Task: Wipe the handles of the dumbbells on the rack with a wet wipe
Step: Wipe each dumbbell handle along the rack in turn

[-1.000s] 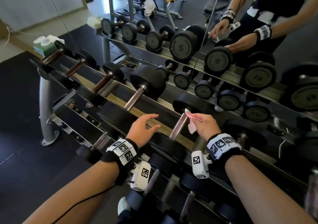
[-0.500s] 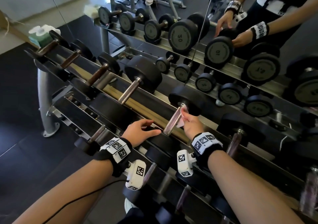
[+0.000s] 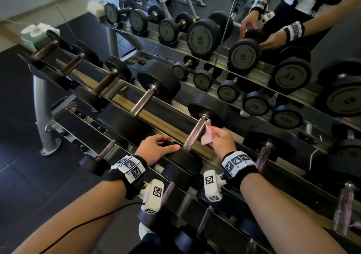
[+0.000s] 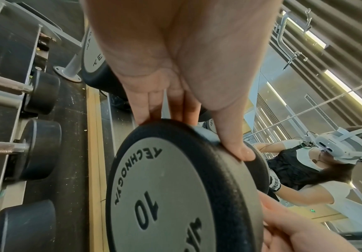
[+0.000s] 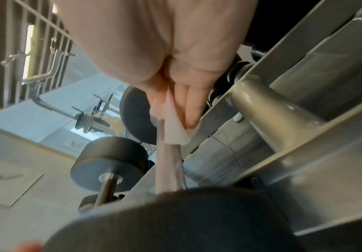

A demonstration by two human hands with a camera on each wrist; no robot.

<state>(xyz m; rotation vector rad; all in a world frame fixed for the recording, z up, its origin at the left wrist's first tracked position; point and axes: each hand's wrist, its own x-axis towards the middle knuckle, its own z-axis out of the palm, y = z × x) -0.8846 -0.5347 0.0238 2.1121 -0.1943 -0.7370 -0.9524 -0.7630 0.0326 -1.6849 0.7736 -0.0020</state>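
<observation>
You're pinching the wet wipe (image 3: 207,136) in your right hand (image 3: 222,139) against the 10 dumbbell's handle (image 3: 193,134), centre rack. Left hand (image 3: 156,146) is lying flat, fingers relaxed, steadying the near head (image 4: 175,187). Try wrapping the wipe round while sliding toward 6 o'clock.

Dumbbell handle (image 5: 169,163) motion-blurred

Count on the rack's top tier, head view.
1 left hand (image 3: 154,146), 1 right hand (image 3: 222,139), 1 wipe (image 3: 207,136), 1 wipe pack (image 3: 37,37), 3 brown-handled dumbbells (image 3: 105,82).
</observation>
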